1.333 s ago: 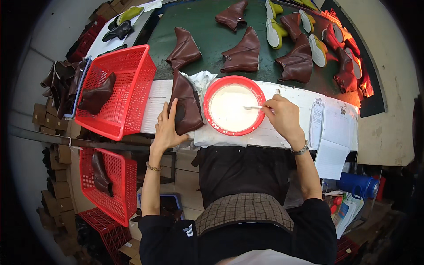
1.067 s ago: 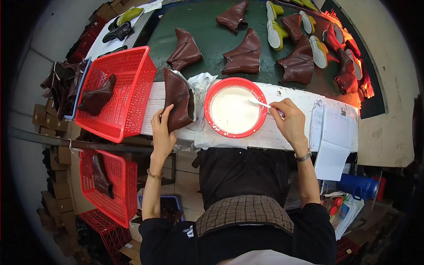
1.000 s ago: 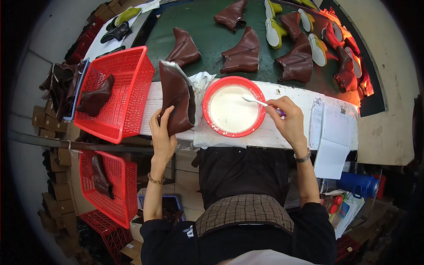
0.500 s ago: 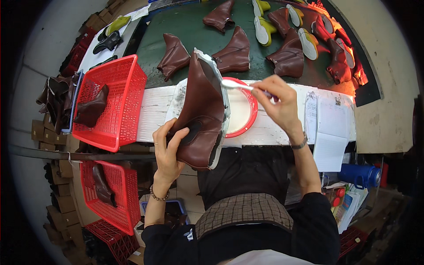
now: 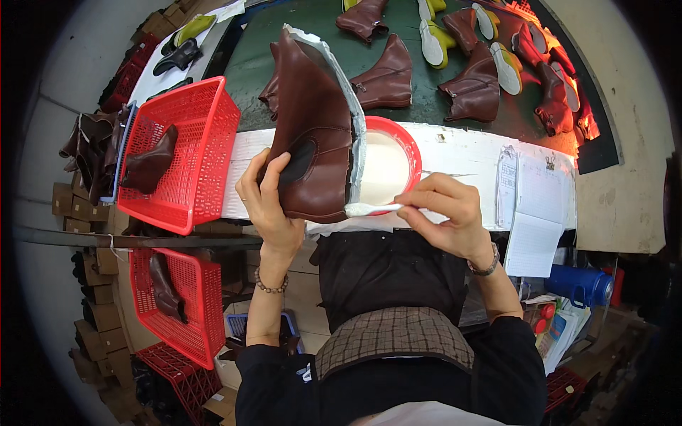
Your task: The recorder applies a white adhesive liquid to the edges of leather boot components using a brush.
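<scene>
My left hand point(image 5: 271, 206) grips a brown leather boot upper point(image 5: 312, 106) by its open underside, fingers over the lower left edge. A whitish, wet-looking strip runs down the upper's right edge. In my right hand point(image 5: 451, 213) is a slim white brush point(image 5: 373, 209), pinched between thumb and fingers. Its head touches the lower right end of that edge. Behind the brush stands a red bowl point(image 5: 415, 153) of creamy white liquid, partly hidden by the boot upper.
Several brown boot uppers point(image 5: 383, 74) and green shoe forms point(image 5: 435, 44) lie on the dark green bench point(image 5: 245, 99). Red baskets point(image 5: 226, 142) with boot uppers stand at left. An open notebook point(image 5: 534, 206) lies on the white board point(image 5: 462, 160) at right, near a blue flask point(image 5: 579, 284).
The brush has moved down the boot upper's right edge, from near its top to its lower end. My left hand has raised the upper a little farther from me.
</scene>
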Demonstrator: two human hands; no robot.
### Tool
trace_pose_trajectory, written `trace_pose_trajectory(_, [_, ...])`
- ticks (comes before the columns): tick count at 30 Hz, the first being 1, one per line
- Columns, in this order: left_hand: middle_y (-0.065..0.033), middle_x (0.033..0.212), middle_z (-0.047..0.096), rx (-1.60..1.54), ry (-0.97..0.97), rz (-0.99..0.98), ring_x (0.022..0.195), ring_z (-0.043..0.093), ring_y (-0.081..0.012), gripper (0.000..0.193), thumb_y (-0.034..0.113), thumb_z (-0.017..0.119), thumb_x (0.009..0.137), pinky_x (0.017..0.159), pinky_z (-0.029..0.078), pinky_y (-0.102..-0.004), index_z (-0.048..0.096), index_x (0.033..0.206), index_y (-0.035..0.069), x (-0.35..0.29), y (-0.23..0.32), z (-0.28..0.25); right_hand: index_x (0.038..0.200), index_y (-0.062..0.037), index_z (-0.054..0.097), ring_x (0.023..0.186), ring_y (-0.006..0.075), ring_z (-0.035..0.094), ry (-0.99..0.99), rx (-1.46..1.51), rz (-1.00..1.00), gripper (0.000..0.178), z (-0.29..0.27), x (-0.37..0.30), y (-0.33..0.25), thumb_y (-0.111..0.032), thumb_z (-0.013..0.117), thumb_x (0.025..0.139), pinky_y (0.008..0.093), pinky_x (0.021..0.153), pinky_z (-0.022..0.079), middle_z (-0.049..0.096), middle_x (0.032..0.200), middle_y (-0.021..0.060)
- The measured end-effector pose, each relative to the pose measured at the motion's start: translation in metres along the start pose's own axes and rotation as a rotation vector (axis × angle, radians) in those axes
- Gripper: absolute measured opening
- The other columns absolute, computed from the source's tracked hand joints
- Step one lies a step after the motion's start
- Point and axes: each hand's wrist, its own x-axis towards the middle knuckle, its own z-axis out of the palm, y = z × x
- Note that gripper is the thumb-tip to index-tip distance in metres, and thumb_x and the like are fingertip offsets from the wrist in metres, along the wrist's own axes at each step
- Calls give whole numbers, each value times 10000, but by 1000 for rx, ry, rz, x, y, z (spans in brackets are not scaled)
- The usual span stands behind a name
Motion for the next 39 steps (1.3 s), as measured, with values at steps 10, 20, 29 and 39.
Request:
trace_pose_trajectory(10, [-107, 1246, 649, -617, -123, -636, 1085, 630, -145, 477, -138, 527, 854, 846, 532, -262, 582, 1321, -54, -31, -48, -34, 866, -69, 774, 718, 211, 660, -92, -266, 206, 77, 1, 12, 63, -145, 762, 858, 347, 620, 520, 685, 831, 70])
trace_pose_trajectory(20, [-85, 1095, 705, -1124, -260, -1077, 968, 687, -175, 370, -81, 600, 826, 820, 565, -303, 621, 1191, -17, -84, -104, -79, 901, -82, 781, 797, 248, 682, -139, -403, 209, 97, 0, 12, 85, -155, 769, 839, 388, 689, 541, 685, 857, 64])
trace_pose_trajectory(29, [-160, 1126, 718, -1480, -360, -1126, 905, 736, -248, 355, 11, 677, 908, 683, 618, -375, 604, 1252, -37, -75, -94, -61, 957, -138, 799, 883, 146, 650, -42, -13, -171, 192, -16, 37, 44, -97, 848, 775, 321, 829, 405, 712, 916, -18])
trace_pose_trajectory(39, [-153, 1138, 711, -1455, -332, -1134, 934, 729, -243, 321, 5, 675, 915, 749, 616, -381, 617, 1228, -33, -69, -92, -60, 944, -127, 789, 833, 130, 646, -54, -154, -115, 133, -32, 26, 39, -128, 827, 816, 328, 833, 378, 726, 880, -19])
